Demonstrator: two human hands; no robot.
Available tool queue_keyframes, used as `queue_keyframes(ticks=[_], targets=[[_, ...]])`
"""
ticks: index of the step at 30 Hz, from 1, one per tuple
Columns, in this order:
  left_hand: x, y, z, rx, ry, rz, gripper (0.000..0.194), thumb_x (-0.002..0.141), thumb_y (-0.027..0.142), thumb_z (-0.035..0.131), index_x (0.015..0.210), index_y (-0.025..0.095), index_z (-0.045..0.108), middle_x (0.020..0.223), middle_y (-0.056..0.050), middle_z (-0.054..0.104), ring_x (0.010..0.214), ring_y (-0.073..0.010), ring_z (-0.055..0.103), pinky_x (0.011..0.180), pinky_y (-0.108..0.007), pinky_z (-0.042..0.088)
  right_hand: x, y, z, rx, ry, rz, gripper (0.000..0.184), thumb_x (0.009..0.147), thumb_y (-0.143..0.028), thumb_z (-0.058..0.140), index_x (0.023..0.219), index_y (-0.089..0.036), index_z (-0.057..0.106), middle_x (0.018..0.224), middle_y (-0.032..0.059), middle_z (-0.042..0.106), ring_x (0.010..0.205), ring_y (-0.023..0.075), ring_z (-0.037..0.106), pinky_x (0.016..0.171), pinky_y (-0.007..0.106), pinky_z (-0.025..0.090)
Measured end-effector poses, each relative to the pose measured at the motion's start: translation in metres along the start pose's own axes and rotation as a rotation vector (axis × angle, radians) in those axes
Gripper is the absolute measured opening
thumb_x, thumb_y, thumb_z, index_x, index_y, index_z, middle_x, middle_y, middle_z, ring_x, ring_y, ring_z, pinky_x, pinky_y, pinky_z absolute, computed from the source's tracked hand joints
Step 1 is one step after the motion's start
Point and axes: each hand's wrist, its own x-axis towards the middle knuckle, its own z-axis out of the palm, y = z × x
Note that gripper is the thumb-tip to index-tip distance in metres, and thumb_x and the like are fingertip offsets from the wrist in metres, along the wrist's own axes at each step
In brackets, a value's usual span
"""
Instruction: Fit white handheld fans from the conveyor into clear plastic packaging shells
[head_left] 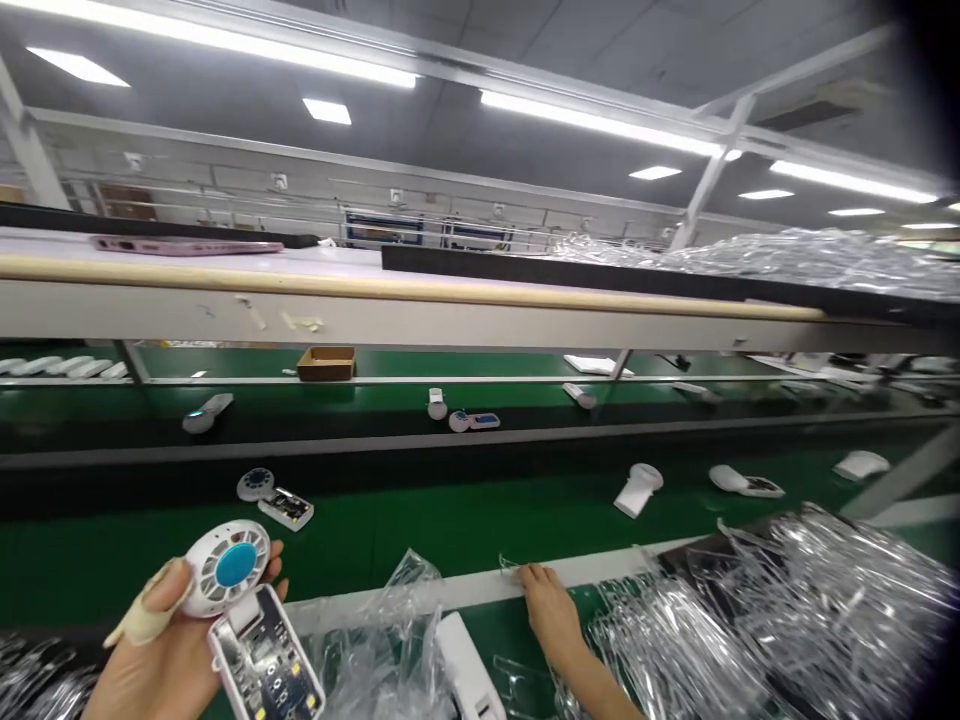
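One fan (253, 630) in left hand (166, 645), right hand (550, 608) over white edge (480, 588), its grip unclear, green belt (450, 510) beyond

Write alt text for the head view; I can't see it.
Left hand holds a white fan-like device, circuit board exposed; right hand has clear plastic at its fingertips. Similar devices lie on the green belt beyond.

The fan (242, 611) looks smooth plastic, the film (375, 650) glossy.

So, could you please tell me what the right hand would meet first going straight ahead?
Just beyond the white strip, the right hand would probably reach the green belt first; its height is unclear.
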Motion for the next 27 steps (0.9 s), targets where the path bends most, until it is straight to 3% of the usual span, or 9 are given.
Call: queue_keyframes(ticks=[4, 7, 9, 11, 14, 16, 22, 25, 27], targets=[[0.003, -0.005, -0.024, 0.120, -0.184, 0.008, 0.039, 0.064, 0.028, 0.069, 0.101, 0.016, 0.061, 0.097, -0.014, 0.071, 0.085, -0.0359, 0.066, 0.071, -0.056, 0.055, 0.000, -0.023, -0.023, 0.169, 0.013, -0.011, 0.034, 0.092, -0.022, 0.024, 0.090, -0.018, 0.057, 0.075, 0.0076, 0.063, 0.073, 0.0231, 0.061, 0.067, 0.032, 0.044], [0.000, -0.019, -0.022, 0.122, -0.265, 0.069, 0.038, 0.061, 0.030, 0.075, 0.093, 0.016, 0.061, 0.091, -0.014, 0.071, 0.087, -0.0347, 0.066, 0.076, -0.056, 0.053, -0.019, -0.088, -0.046, 0.371, -0.039, -0.045, 0.046, 0.096, -0.037, 0.008, 0.107, -0.021, 0.049, 0.067, 0.0009, 0.059, 0.061, 0.0173, 0.059, 0.056, 0.026, 0.043], [-0.005, -0.031, -0.014, 0.125, -0.312, 0.069, 0.035, 0.061, 0.030, 0.076, 0.090, 0.016, 0.060, 0.089, -0.013, 0.071, 0.089, -0.0333, 0.066, 0.079, -0.053, 0.053, -0.041, -0.142, -0.058, 0.662, -0.153, -0.042, 0.046, 0.094, -0.049, 0.013, 0.112, -0.023, 0.047, 0.068, 0.0009, 0.060, 0.062, 0.0186, 0.059, 0.055, 0.027, 0.043], [-0.011, -0.041, -0.005, 0.136, -0.349, 0.043, 0.033, 0.064, 0.031, 0.074, 0.090, 0.016, 0.061, 0.089, -0.012, 0.071, 0.092, -0.0316, 0.065, 0.081, -0.049, 0.053, -0.065, -0.191, -0.064, 0.675, -0.122, -0.124, 0.049, 0.091, -0.055, 0.026, 0.127, -0.025, 0.037, 0.068, -0.0001, 0.059, 0.060, 0.0202, 0.059, 0.055, 0.030, 0.043], [-0.020, -0.049, 0.002, 0.147, -0.385, -0.008, 0.035, 0.067, 0.035, 0.072, 0.094, 0.015, 0.062, 0.091, -0.011, 0.070, 0.096, -0.0300, 0.064, 0.082, -0.043, 0.053, -0.088, -0.236, -0.063, 0.578, 0.021, -0.230, 0.051, 0.088, -0.056, 0.033, 0.131, -0.030, 0.036, 0.096, 0.0068, 0.060, 0.075, 0.0253, 0.063, 0.060, 0.034, 0.046], [-0.025, -0.050, 0.002, 0.152, -0.393, -0.014, 0.037, 0.068, 0.038, 0.070, 0.096, 0.015, 0.062, 0.094, -0.011, 0.070, 0.099, -0.0291, 0.063, 0.082, -0.039, 0.053, -0.093, -0.248, -0.059, 0.522, 0.091, -0.218, 0.049, 0.088, -0.055, 0.032, 0.131, -0.032, 0.038, 0.103, 0.0085, 0.056, 0.078, 0.0263, 0.063, 0.057, 0.034, 0.047], [-0.032, -0.050, 0.000, 0.191, -0.419, -0.028, 0.043, 0.067, 0.042, 0.071, 0.098, 0.014, 0.063, 0.097, -0.012, 0.068, 0.099, -0.0309, 0.061, 0.081, -0.040, 0.054, -0.096, -0.252, -0.050, 0.505, 0.195, -0.172, 0.049, 0.090, -0.054, 0.027, 0.133, -0.032, 0.038, 0.093, 0.0091, 0.052, 0.080, 0.0271, 0.060, 0.055, 0.034, 0.051], [-0.033, -0.049, 0.003, 0.182, -0.432, -0.027, 0.050, 0.066, 0.042, 0.072, 0.106, 0.015, 0.060, 0.099, -0.011, 0.068, 0.103, -0.0314, 0.060, 0.085, -0.042, 0.052, -0.100, -0.248, -0.044, 0.503, 0.238, -0.195, 0.055, 0.089, -0.058, 0.022, 0.140, -0.038, 0.023, 0.107, 0.0108, 0.053, 0.094, 0.0315, 0.058, 0.069, 0.044, 0.052], [-0.035, -0.050, 0.006, 0.198, -0.450, -0.013, 0.056, 0.065, 0.040, 0.073, 0.112, 0.015, 0.057, 0.102, -0.012, 0.068, 0.106, -0.0320, 0.058, 0.090, -0.043, 0.049, -0.101, -0.242, -0.043, 0.617, 0.188, -0.229, 0.057, 0.089, -0.059, 0.016, 0.143, -0.038, 0.011, 0.114, 0.0096, 0.053, 0.097, 0.0288, 0.059, 0.072, 0.041, 0.052]])
